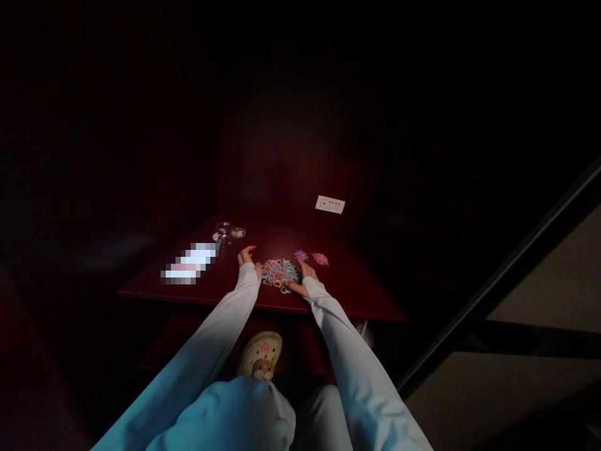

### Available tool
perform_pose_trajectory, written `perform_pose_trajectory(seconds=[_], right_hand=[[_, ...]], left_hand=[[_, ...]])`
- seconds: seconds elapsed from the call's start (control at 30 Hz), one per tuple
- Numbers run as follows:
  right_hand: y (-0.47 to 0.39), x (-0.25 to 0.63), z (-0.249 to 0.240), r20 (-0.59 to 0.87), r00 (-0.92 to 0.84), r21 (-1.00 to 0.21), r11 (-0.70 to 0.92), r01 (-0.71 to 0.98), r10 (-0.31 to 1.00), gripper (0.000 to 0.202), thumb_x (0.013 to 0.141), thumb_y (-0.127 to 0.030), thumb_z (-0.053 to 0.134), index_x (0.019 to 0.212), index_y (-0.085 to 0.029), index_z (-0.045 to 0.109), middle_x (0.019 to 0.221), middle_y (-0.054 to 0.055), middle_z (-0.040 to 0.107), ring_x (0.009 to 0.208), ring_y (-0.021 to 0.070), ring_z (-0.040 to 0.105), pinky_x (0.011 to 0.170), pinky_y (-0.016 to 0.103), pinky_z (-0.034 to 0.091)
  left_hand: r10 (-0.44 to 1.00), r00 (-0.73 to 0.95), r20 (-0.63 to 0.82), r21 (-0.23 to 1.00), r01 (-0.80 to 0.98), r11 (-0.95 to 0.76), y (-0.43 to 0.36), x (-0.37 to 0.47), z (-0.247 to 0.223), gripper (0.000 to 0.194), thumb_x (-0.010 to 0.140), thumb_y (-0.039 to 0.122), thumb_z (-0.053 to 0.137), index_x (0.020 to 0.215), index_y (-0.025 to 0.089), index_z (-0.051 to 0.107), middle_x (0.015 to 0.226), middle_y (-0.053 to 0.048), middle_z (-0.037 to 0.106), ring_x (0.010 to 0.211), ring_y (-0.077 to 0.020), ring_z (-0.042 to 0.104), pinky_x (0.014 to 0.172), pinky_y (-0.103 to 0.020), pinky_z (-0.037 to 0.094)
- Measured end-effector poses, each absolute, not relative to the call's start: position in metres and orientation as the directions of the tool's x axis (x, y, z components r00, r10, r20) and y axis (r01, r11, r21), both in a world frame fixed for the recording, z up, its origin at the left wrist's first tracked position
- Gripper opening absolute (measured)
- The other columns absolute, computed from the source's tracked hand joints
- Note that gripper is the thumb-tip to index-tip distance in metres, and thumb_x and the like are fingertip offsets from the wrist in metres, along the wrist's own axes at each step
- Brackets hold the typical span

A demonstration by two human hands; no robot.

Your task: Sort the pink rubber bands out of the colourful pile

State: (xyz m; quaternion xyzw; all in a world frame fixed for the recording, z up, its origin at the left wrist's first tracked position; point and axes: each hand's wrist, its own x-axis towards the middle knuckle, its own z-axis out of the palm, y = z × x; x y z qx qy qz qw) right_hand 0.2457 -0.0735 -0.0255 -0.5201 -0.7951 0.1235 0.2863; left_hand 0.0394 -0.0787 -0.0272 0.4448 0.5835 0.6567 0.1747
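A pile of small multicoloured hair ties (277, 270) lies on the dark red tabletop (277, 302), between my two hands. My left hand (246, 258) is at the pile's left edge, its fingers stretched out and the thumb side close to the ties. On the right side, my right hand (303, 277) rests with thumb and fingers spread around the pile's edge. Neither hand visibly holds anything. Just beyond my right hand sit two smaller heaps, one of purple hair ties (301, 255) and one of pink hair ties (321, 259).
Clear, round-looking containers (225, 232) stand at the table's back left. A bright pixelated rectangle (190, 264) lies left of my left hand. A white socket plate (330, 204) is on the wall behind. Under the table edge shows a cream clog (261, 352). Surroundings are very dark.
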Motion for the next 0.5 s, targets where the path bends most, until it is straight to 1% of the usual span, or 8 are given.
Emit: perform_pose_trajectory(seconds=[0.07,0.1,0.17,0.23,0.3,0.33,0.4,0.5], right_hand=[[-0.08,0.237,-0.024,0.316,-0.359,-0.424,0.469,0.774,0.878,0.084,0.08,-0.046,0.076,0.155,-0.022,0.048,0.157,0.015,0.049,0.148,0.0324,0.043,0.122,0.047,0.036],[-0.082,0.232,-0.025,0.318,-0.357,-0.399,0.466,0.79,0.878,0.078,0.084,-0.049,0.073,0.153,-0.023,0.05,0.156,0.015,0.051,0.147,0.0321,0.044,0.123,0.047,0.035],[-0.085,0.223,-0.028,0.347,-0.323,-0.368,0.445,0.816,0.88,0.064,0.093,-0.051,0.062,0.151,-0.023,0.053,0.152,0.015,0.056,0.146,0.0311,0.046,0.124,0.046,0.034],[-0.086,0.214,-0.03,0.369,-0.301,-0.352,0.432,0.83,0.879,0.054,0.099,-0.049,0.055,0.147,-0.024,0.056,0.147,0.014,0.06,0.142,0.0291,0.051,0.123,0.045,0.035],[-0.084,0.206,-0.031,0.39,-0.274,-0.353,0.417,0.838,0.879,0.05,0.1,-0.048,0.052,0.144,-0.026,0.058,0.143,0.013,0.062,0.138,0.0286,0.054,0.12,0.044,0.038],[-0.081,0.204,-0.031,0.394,-0.257,-0.363,0.406,0.839,0.882,0.049,0.1,-0.048,0.053,0.144,-0.026,0.058,0.143,0.013,0.062,0.136,0.029,0.055,0.118,0.044,0.04],[-0.075,0.202,-0.03,0.391,-0.219,-0.416,0.384,0.825,0.894,0.052,0.097,-0.048,0.058,0.143,-0.026,0.057,0.143,0.014,0.061,0.133,0.0296,0.057,0.114,0.044,0.043],[-0.061,0.208,-0.029,0.403,-0.154,-0.577,0.38,0.723,0.902,0.053,0.091,-0.044,0.067,0.139,-0.025,0.061,0.14,0.012,0.064,0.13,0.0279,0.059,0.112,0.043,0.045]], left_hand=[[0.774,-0.512,0.372,0.916,0.335,-0.219,-0.073,0.04,-0.029,0.057,0.065,-0.008,0.049,0.113,0.022,0.059,0.13,-0.013,0.056,0.126,-0.027,0.059,0.115,-0.041,0.046],[0.802,-0.465,0.374,0.906,0.37,-0.207,-0.07,0.041,-0.029,0.054,0.065,-0.007,0.05,0.11,0.021,0.06,0.129,-0.014,0.058,0.127,-0.0291,0.059,0.116,-0.042,0.045],[0.85,-0.39,0.353,0.889,0.422,-0.176,-0.065,0.044,-0.031,0.045,0.071,-0.002,0.055,0.109,0.02,0.062,0.128,-0.016,0.061,0.127,-0.0326,0.061,0.115,-0.045,0.046],[0.883,-0.345,0.318,0.886,0.44,-0.147,-0.061,0.049,-0.035,0.035,0.081,0.012,0.06,0.116,0.02,0.061,0.13,-0.018,0.061,0.124,-0.0342,0.064,0.111,-0.047,0.048],[0.894,-0.32,0.313,0.889,0.429,-0.157,-0.058,0.053,-0.041,0.035,0.09,0.029,0.061,0.123,0.021,0.058,0.133,-0.018,0.061,0.12,-0.0328,0.067,0.106,-0.046,0.051],[0.888,-0.317,0.333,0.889,0.419,-0.184,-0.057,0.054,-0.045,0.035,0.093,0.035,0.059,0.125,0.023,0.056,0.133,-0.016,0.061,0.119,-0.0311,0.067,0.105,-0.045,0.051],[0.879,-0.27,0.393,0.878,0.393,-0.271,-0.052,0.052,-0.051,0.033,0.097,0.041,0.053,0.126,0.026,0.055,0.13,-0.012,0.063,0.118,-0.0274,0.067,0.102,-0.042,0.053],[0.858,-0.235,0.456,0.853,0.389,-0.347,-0.041,0.043,-0.051,0.028,0.099,0.04,0.046,0.119,0.026,0.058,0.118,-0.01,0.067,0.11,-0.0239,0.068,0.098,-0.038,0.055]])
